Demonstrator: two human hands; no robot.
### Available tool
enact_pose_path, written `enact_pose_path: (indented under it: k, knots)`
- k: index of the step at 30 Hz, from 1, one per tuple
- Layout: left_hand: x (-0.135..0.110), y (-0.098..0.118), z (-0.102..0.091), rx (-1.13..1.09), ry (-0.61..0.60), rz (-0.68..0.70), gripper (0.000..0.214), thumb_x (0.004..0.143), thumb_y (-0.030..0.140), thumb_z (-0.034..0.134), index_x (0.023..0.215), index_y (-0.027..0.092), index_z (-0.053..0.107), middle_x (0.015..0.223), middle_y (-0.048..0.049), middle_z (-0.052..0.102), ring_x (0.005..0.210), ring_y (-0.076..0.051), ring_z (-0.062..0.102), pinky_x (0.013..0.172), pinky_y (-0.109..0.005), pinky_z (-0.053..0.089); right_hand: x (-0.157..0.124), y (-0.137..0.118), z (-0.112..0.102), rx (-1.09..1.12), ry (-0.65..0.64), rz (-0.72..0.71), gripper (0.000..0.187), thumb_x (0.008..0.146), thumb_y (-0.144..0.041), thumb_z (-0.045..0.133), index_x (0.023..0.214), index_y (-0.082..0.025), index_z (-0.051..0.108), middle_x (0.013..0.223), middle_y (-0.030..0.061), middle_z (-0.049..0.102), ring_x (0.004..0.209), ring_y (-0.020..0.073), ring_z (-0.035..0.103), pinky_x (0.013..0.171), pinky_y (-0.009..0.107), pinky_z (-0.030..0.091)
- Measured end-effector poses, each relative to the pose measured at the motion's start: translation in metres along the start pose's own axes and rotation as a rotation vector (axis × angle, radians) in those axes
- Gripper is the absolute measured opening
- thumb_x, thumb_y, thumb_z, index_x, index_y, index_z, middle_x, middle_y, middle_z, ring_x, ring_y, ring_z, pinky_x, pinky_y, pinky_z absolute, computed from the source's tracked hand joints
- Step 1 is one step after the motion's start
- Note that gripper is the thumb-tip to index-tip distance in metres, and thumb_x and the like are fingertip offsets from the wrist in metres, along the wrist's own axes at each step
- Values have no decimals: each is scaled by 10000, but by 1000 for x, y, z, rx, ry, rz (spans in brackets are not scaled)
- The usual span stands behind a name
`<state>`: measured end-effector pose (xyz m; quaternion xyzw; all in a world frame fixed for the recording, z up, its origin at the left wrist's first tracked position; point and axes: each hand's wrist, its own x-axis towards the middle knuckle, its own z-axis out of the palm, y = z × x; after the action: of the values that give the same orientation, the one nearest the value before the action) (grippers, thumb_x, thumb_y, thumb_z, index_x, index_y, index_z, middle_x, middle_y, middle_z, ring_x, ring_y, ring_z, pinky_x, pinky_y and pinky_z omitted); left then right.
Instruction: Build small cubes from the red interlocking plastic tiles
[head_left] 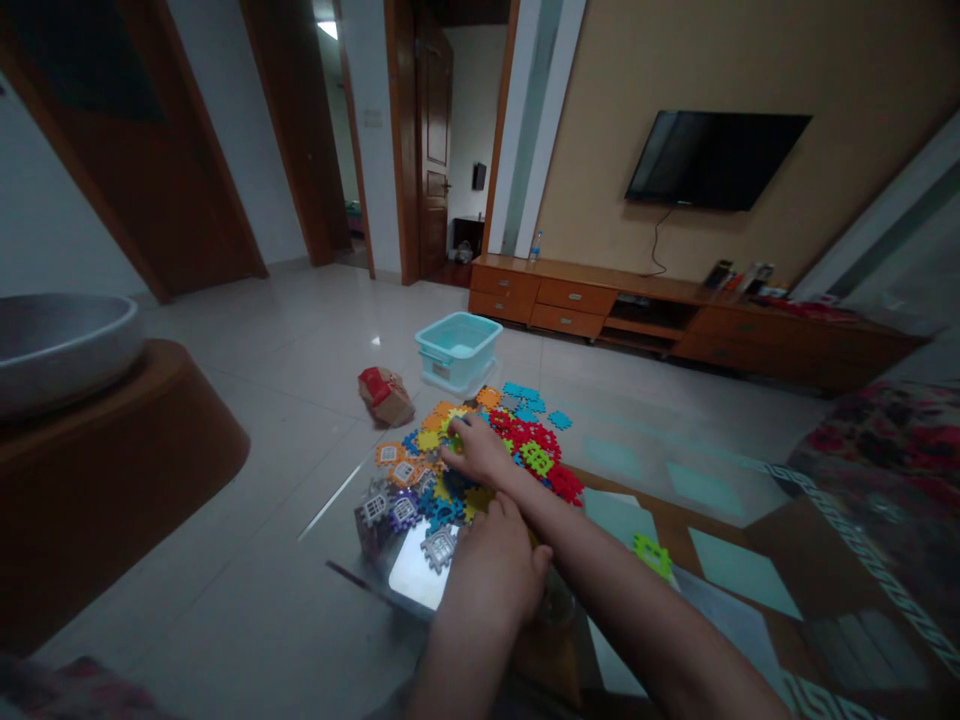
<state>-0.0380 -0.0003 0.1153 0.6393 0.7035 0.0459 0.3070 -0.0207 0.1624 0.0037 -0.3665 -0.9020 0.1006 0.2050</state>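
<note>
A heap of interlocking foam puzzle tiles [457,465] in orange, yellow, red, blue, purple and grey lies on a glass-topped table [720,560]. My right hand [476,450] rests on the heap with its fingers over orange and yellow tiles. My left hand [491,570] lies lower, just right of a grey tile with window cut-outs [439,548], its fingers curled and their tips hidden. A lime-green tile [652,555] sits apart to the right, beyond my right forearm.
A pale blue plastic tub [457,350] and a red-and-brown package [386,397] stand on the tiled floor beyond the table. A wooden TV cabinet [600,305] runs along the far wall. A grey basin on a wooden stand [60,345] is at left; a floral sofa [877,450] is at right.
</note>
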Motion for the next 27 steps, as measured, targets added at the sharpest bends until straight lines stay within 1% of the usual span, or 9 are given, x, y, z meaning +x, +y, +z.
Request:
enact_pose_path:
  k: [3,6,9,13,16,20,22,24,27]
  knots:
    - [1,-6,-2,20,34,-47,529,890,342,508,1360,98,495,1370,-196,548,1251,-340,522,1030,-424,428,17,-5,16,0,-125,-6,532,882,-601,550,1318,-296,557,1169,121,584,1104,338,539,927,541,399]
    - [0,-11,-2,5,20,0,507,897,364,496,1348,134,515,1328,-172,578,1229,-326,539,1025,-416,434,19,-1,17,8,-206,2,742,810,-720,580,1445,-367,431,1351,136,525,1271,415,432,990,660,302]
    - [-3,-11,-2,-8,1,52,509,901,391,475,1352,159,517,1322,-164,581,1221,-320,548,1008,-406,449,13,8,0,22,-216,28,742,865,-735,478,1495,-363,352,1480,134,434,1357,398,358,1038,649,273]
    - [-5,-8,-1,-3,11,69,513,904,409,458,1341,150,527,1317,-166,591,1209,-320,562,1023,-413,443,-11,39,-44,25,-143,100,582,1002,-589,282,1474,-266,389,1501,121,424,1362,293,390,1078,505,323]
    - [-4,-9,0,-13,11,84,524,907,427,454,1345,149,529,1332,-159,588,1227,-313,556,1045,-407,431,-56,80,-85,3,-153,184,543,990,-546,349,1355,-187,529,1361,148,562,1258,284,507,1040,445,389]
    - [-2,-13,3,7,26,79,527,922,424,440,1343,122,532,1372,-169,560,1268,-303,530,1076,-391,405,-152,127,-115,-39,-260,299,501,860,-544,576,1183,-171,666,1142,170,685,1029,310,646,908,425,491]
    - [0,-14,6,18,30,86,527,928,419,433,1348,115,527,1370,-170,562,1267,-299,532,1078,-388,403,-205,137,-110,-78,-276,357,540,832,-554,609,1222,-183,652,1210,185,652,1087,345,620,919,462,481]
    - [1,-12,7,28,26,104,533,930,425,430,1357,118,519,1377,-169,559,1270,-299,530,1078,-392,403,-248,138,-95,-193,-195,411,520,896,-566,512,1302,-253,596,1369,157,553,1245,358,514,986,514,424]
    - [1,-5,9,53,-2,121,558,931,431,427,1387,116,492,1416,-176,529,1296,-307,510,1083,-404,400,-282,132,-72,-235,-49,326,450,959,-493,459,1326,-245,540,1363,155,525,1260,326,472,1015,510,383]
